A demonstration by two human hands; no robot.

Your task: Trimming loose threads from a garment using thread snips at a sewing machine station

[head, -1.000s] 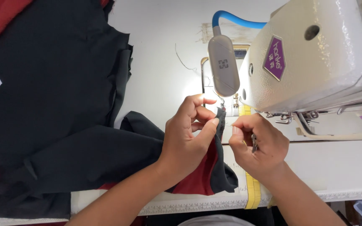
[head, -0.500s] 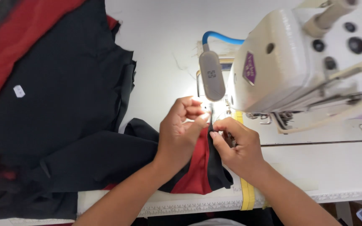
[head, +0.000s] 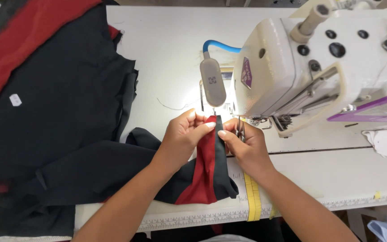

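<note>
We pinch the red-and-black strip (head: 208, 148) between both hands, left (head: 182, 136) and right (head: 245, 145), just before the needle; the layers may slip and misalign, as our fingertip grip is narrow.

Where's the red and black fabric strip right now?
In the head view, the red and black fabric strip is centre frame, pinched between the left hand and right hand, just in front of the sewing machine and under its lamp.

Sewing machine (head: 319, 67) on the bench (head: 171, 49) at two o'clock; lamp (head: 212, 81) just left of it. Fabric pile (head: 45, 112) at nine o'clock. Fabric strip (head: 209, 157) between both hands, centre, before the machine.
</note>
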